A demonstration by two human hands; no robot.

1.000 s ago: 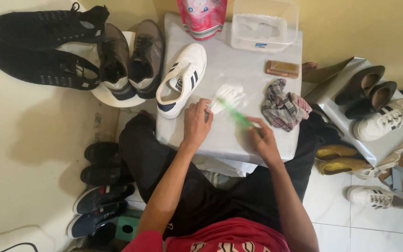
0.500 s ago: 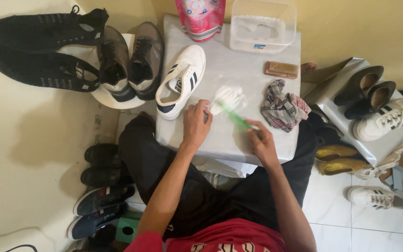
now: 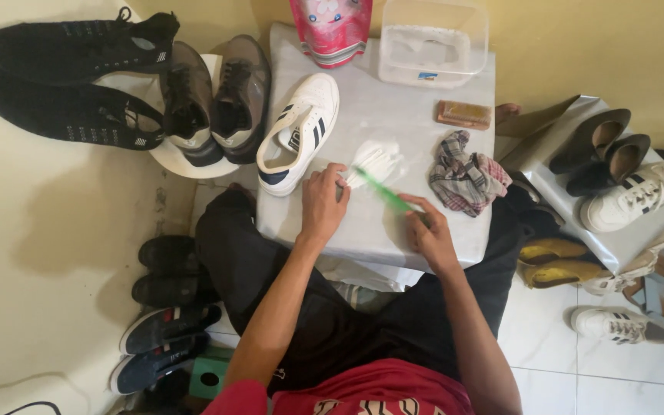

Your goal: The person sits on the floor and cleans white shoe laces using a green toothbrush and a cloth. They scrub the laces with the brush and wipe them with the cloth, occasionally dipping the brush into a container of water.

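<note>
While left hand (image 3: pixel 324 201) stays, green toothbrush (image 3: pixel 384 192) shifted slightly.

I'm seeing bare table (image 3: pixel 393 92) opening mid-top, white sneaker (image 3: pixel 300 131) blocking left, checkered rag (image 3: pixel 464 170) crowding right, clear tub (image 3: pixel 433 42) and pink pouch (image 3: pixel 330 27) walling far edge

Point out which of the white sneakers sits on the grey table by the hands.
The white sneaker with dark side stripes, lying just beyond the left hand. The other white sneakers are off to the right, away from the table.
</note>
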